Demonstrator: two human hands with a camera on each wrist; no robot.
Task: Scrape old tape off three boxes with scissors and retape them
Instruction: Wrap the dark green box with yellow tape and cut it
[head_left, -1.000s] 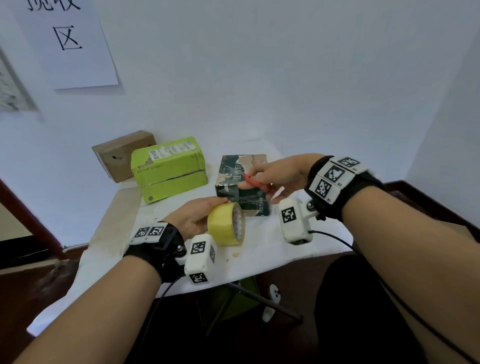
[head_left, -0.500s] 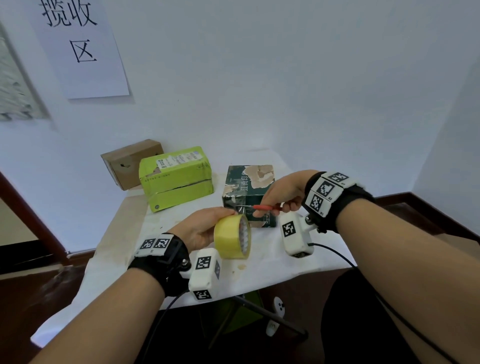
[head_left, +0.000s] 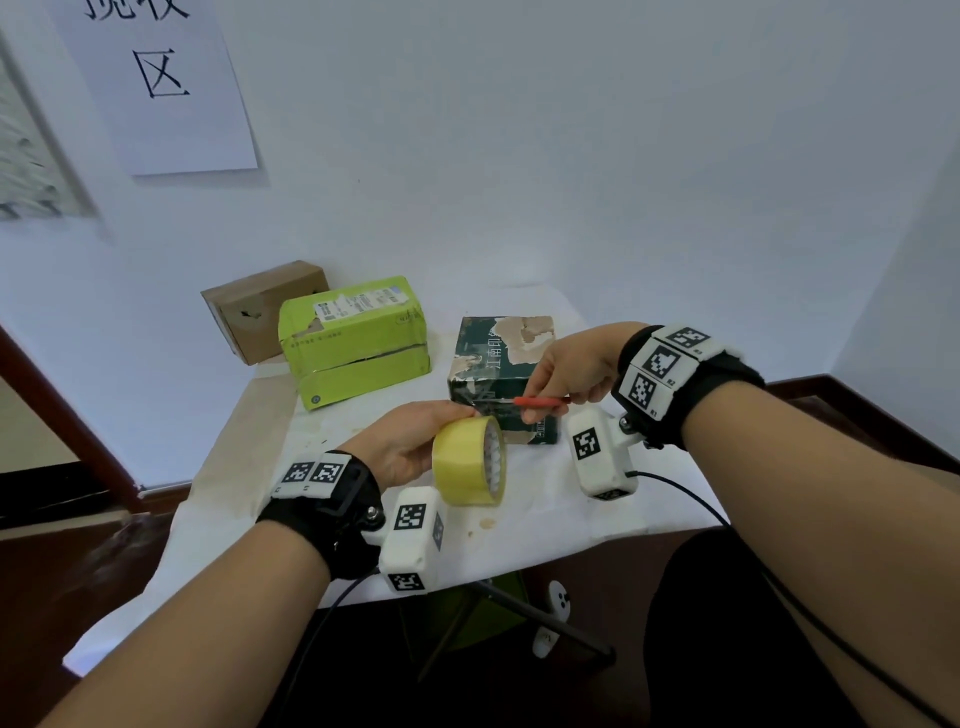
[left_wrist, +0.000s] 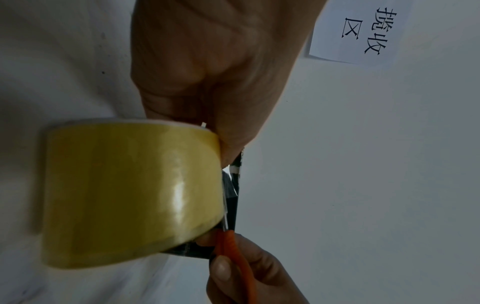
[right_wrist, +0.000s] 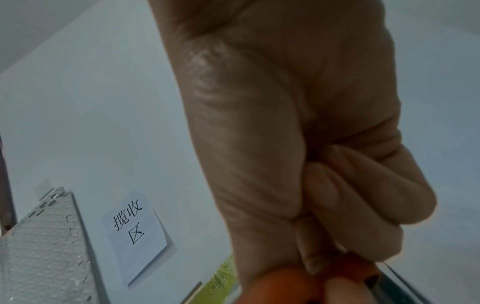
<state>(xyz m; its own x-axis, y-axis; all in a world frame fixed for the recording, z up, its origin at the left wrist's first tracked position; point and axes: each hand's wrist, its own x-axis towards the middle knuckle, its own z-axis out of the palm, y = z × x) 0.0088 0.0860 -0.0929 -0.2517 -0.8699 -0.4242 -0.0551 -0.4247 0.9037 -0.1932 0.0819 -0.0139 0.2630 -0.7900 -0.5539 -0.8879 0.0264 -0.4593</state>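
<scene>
My left hand (head_left: 410, 447) grips a yellow tape roll (head_left: 470, 461) on edge just above the white table (head_left: 249, 467), in front of the dark green box (head_left: 498, 364), whose top has torn pale patches. My right hand (head_left: 563, 376) pinches red-handled scissors (head_left: 540, 401); their blades point left and reach the roll's top edge beside the box's front. In the left wrist view the roll (left_wrist: 130, 193) fills the middle and the scissors (left_wrist: 231, 244) meet its right rim. The right wrist view shows my curled fingers (right_wrist: 363, 205) on the orange-red handle (right_wrist: 291, 288).
A lime green box (head_left: 358, 343) with a torn label stands at the back left. Behind it sits a brown cardboard box (head_left: 260, 309) against the wall. A paper sign (head_left: 161, 78) hangs above. The table's front edge is close to my wrists.
My right hand with the scissors came down from the green box's top to its front, level with the tape roll. The left hand kept the roll nearly still.
</scene>
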